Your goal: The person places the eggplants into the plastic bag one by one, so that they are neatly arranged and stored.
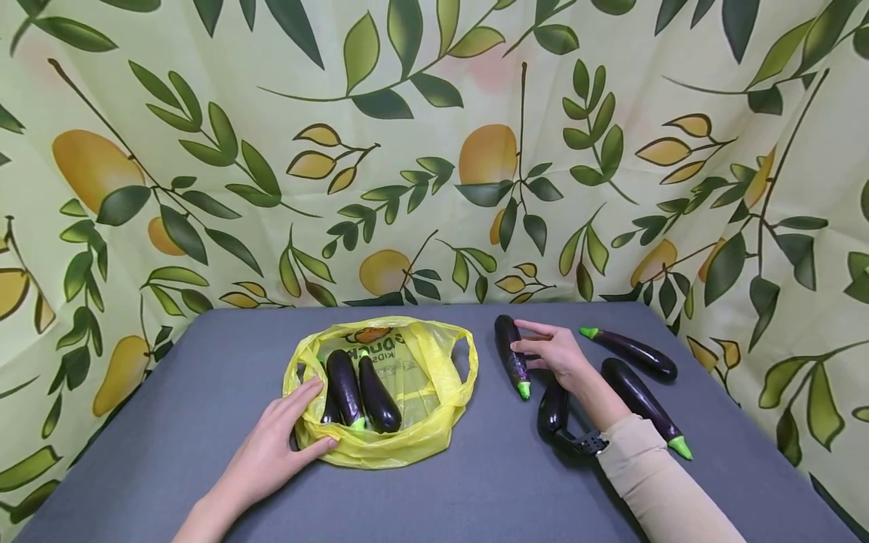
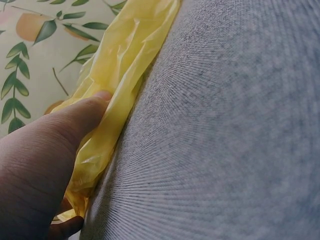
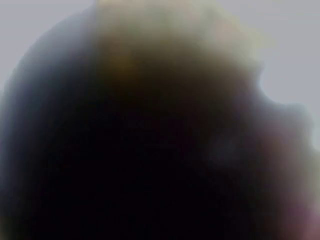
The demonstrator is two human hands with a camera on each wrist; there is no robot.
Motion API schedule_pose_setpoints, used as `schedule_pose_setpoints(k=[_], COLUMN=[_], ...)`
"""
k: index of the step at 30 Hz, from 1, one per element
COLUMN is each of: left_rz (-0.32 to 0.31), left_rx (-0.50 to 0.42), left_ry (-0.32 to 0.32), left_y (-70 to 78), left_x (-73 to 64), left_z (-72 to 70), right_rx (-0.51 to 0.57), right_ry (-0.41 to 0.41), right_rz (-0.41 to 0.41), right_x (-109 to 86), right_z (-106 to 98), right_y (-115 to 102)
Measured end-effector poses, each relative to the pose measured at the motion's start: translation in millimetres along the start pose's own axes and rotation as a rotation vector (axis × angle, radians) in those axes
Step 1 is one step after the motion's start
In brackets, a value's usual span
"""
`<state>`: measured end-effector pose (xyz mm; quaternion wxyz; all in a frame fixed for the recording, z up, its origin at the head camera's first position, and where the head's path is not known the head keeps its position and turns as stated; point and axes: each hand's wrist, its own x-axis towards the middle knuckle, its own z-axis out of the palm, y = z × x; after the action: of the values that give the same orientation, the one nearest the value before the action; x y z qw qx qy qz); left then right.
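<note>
A yellow plastic bag (image 1: 434,434) lies with its mouth open on the grey table. Inside it are dark purple eggplants (image 1: 345,386), two plainly seen and a third partly hidden at the left. My left hand (image 1: 268,445) holds the bag's left rim, thumb toward the front; the left wrist view shows the thumb against yellow plastic (image 2: 117,105). Right of the bag, my right hand (image 1: 560,358) grips an eggplant (image 1: 509,351) between thumb and fingers, its green stem end toward me. The right wrist view is mostly dark and blurred.
Another eggplant (image 1: 553,411) lies below my right wrist, partly covered by the wrist and black strap (image 1: 587,443). Two more eggplants (image 1: 631,354) rest on the table's right side. A leaf-and-fruit patterned cloth (image 1: 407,204) hangs behind the table.
</note>
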<state>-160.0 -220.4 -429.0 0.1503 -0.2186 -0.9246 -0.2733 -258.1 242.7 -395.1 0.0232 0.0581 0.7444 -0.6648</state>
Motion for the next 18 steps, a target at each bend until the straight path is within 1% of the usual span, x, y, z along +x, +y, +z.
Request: schedule_pose_setpoints(k=[8, 14, 18], left_rz=[0.009, -0.002, -0.011], left_rx=[0.008, 0.003, 0.004], left_ry=[0.004, 0.0, -0.004], left_y=[-0.5, 0.0, 0.7], left_x=[0.3, -0.2, -1.0], left_z=[1.1, 0.9, 0.5], right_rx=[0.017, 0.031, 0.069], right_ry=[0.027, 0.028, 0.034], right_rz=[0.002, 0.013, 0.019], right_x=[-2.3, -6.2, -8.7], right_z=[-3.8, -5.0, -4.2], right_y=[0.5, -0.4, -1.3])
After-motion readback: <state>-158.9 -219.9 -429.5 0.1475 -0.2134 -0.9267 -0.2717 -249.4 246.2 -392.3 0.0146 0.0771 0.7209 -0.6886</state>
